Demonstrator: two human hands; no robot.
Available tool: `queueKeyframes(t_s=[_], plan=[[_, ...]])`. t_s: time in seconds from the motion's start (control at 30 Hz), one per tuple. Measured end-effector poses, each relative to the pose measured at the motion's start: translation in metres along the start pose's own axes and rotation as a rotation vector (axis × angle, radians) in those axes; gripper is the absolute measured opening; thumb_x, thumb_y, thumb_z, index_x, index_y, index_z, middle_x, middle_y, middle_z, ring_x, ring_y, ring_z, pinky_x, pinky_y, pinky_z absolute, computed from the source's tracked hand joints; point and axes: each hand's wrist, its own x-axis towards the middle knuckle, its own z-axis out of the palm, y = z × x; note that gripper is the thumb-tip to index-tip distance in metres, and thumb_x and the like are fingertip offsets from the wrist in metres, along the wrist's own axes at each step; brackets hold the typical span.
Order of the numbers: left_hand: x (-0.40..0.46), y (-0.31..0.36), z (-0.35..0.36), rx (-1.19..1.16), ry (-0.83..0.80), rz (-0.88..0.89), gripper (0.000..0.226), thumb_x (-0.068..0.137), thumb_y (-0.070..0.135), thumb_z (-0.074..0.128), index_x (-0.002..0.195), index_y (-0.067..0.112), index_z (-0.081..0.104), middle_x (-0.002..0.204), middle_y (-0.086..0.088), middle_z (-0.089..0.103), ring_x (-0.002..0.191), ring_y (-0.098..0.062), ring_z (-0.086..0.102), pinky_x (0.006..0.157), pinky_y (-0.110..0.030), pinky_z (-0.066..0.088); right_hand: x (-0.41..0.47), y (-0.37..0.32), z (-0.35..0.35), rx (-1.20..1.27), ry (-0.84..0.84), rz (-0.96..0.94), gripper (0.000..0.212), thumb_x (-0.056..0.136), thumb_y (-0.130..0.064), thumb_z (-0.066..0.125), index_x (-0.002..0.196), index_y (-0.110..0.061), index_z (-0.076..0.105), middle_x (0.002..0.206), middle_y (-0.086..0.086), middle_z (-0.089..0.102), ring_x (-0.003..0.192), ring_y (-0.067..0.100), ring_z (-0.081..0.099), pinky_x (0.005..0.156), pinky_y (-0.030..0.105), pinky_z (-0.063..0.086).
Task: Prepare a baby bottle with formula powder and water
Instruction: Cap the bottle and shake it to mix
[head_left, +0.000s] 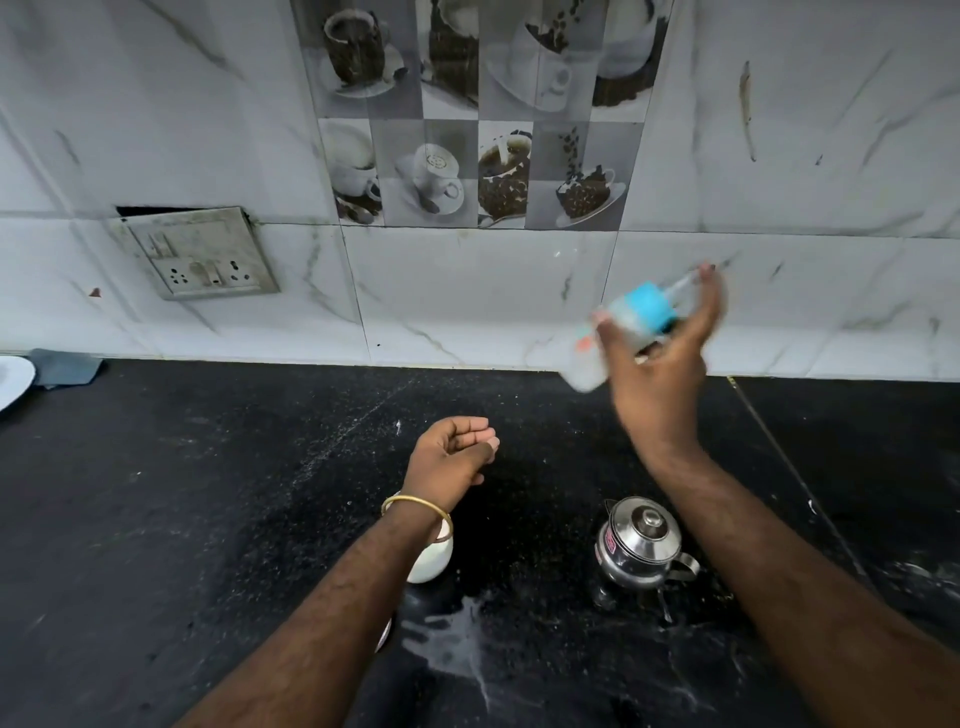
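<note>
Bare forearms, no sleeves; a thin gold bangle (415, 506) circles the left wrist.

Baby bottle (623, 325) at 2 o'clock: motion-blurred, printed markings unreadable, fill level cannot be told. Right hand (660, 364) also smeared, finger edges soft; palm covers part of the bottle body.

White container (434, 558) at 6 o'clock: mostly hidden under the left forearm (only a curved flank shows), contents unseen.

White plate (13, 382) at 9 o'clock: cut by the left edge.

Blue-grey cloth (65, 366) beside it: partly behind the plate.

Steel pot (641, 545) at 5 o'clock: lid on, interior hidden.
</note>
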Motion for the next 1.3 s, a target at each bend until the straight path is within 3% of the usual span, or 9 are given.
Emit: queueKeyframes(t_s=[0.13, 0.3, 0.47, 0.63, 0.8, 0.93, 1.13, 1.23, 1.3], plan=[[-0.004, 0.000, -0.002, 0.009, -0.011, 0.002, 0.023, 0.090, 0.005, 0.066, 0.112, 0.014, 0.067, 0.111, -0.007, 0.075, 0.094, -0.021, 0.071, 0.070, -0.029, 0.055, -0.049, 0.036, 0.002, -0.381, -0.532, 0.101, 0.089, 0.079, -0.041, 0.081, 0.149, -0.041, 0.026, 0.125, 0.003, 0.066, 0.093, 0.015, 0.068, 0.084, 0.035, 0.060], [-0.001, 0.000, -0.005, 0.004, 0.014, -0.005, 0.022, 0.090, 0.004, 0.067, 0.110, 0.014, 0.067, 0.112, -0.009, 0.075, 0.093, -0.021, 0.071, 0.067, -0.028, 0.054, 0.001, 0.005, -0.003, 0.050, 0.069, 0.008, 0.089, 0.085, -0.025, 0.079, 0.154, -0.029, 0.022, 0.131, 0.004, 0.059, 0.093, 0.006, 0.068, 0.074, 0.014, 0.056], [-0.007, 0.001, -0.004, 0.015, -0.011, 0.011, 0.026, 0.090, 0.006, 0.068, 0.115, 0.011, 0.066, 0.110, -0.007, 0.075, 0.095, -0.022, 0.072, 0.072, -0.031, 0.055, -0.051, 0.040, -0.002, -0.393, -0.526, 0.056, 0.087, 0.081, -0.041, 0.080, 0.149, -0.040, 0.026, 0.124, 0.004, 0.066, 0.092, 0.015, 0.068, 0.083, 0.033, 0.059], [-0.007, 0.001, -0.007, 0.004, 0.012, 0.008, 0.025, 0.090, 0.005, 0.067, 0.115, 0.009, 0.066, 0.109, -0.008, 0.074, 0.093, -0.021, 0.071, 0.069, -0.029, 0.054, -0.006, 0.012, -0.007, 0.018, 0.062, 0.003, 0.088, 0.085, -0.027, 0.079, 0.153, -0.029, 0.023, 0.130, 0.009, 0.062, 0.095, 0.017, 0.069, 0.079, 0.019, 0.058], [-0.010, -0.002, -0.007, 0.039, -0.002, 0.024, 0.023, 0.089, 0.008, 0.070, 0.110, 0.017, 0.067, 0.108, -0.004, 0.075, 0.101, -0.023, 0.072, 0.071, -0.030, 0.056, -0.058, 0.039, -0.002, -0.342, -0.462, 0.072, 0.085, 0.081, -0.040, 0.080, 0.148, -0.038, 0.028, 0.123, 0.003, 0.065, 0.095, 0.016, 0.068, 0.085, 0.039, 0.060], [-0.008, -0.003, -0.009, 0.028, 0.021, 0.013, 0.023, 0.089, 0.007, 0.069, 0.111, 0.014, 0.067, 0.107, -0.005, 0.075, 0.097, -0.021, 0.071, 0.066, -0.027, 0.054, -0.015, 0.015, -0.001, -0.014, 0.022, 0.043, 0.083, 0.084, -0.027, 0.080, 0.149, -0.026, 0.028, 0.119, 0.005, 0.063, 0.087, 0.014, 0.069, 0.071, 0.014, 0.056], [-0.011, -0.002, -0.009, 0.022, -0.001, 0.010, 0.022, 0.090, 0.007, 0.068, 0.110, 0.016, 0.067, 0.108, -0.004, 0.075, 0.098, -0.021, 0.072, 0.068, -0.028, 0.054, -0.057, 0.037, 0.001, -0.390, -0.472, 0.053, 0.085, 0.080, -0.045, 0.080, 0.147, -0.036, 0.028, 0.126, 0.004, 0.064, 0.099, 0.018, 0.067, 0.085, 0.038, 0.059], [-0.008, -0.001, -0.011, 0.010, 0.011, 0.007, 0.022, 0.090, 0.007, 0.069, 0.110, 0.016, 0.067, 0.109, -0.005, 0.075, 0.101, -0.022, 0.071, 0.069, -0.028, 0.054, -0.015, 0.012, -0.002, -0.150, -0.149, -0.010, 0.084, 0.083, -0.032, 0.080, 0.148, -0.028, 0.028, 0.124, 0.004, 0.061, 0.088, 0.012, 0.068, 0.073, 0.020, 0.059], [-0.007, -0.003, -0.011, 0.002, 0.020, 0.003, 0.021, 0.090, 0.007, 0.069, 0.108, 0.017, 0.067, 0.109, -0.005, 0.075, 0.101, -0.022, 0.071, 0.068, -0.028, 0.054, -0.002, 0.003, 0.000, -0.023, 0.028, -0.043, 0.085, 0.084, -0.027, 0.080, 0.150, -0.025, 0.027, 0.127, 0.009, 0.061, 0.090, 0.014, 0.069, 0.076, 0.023, 0.060]])
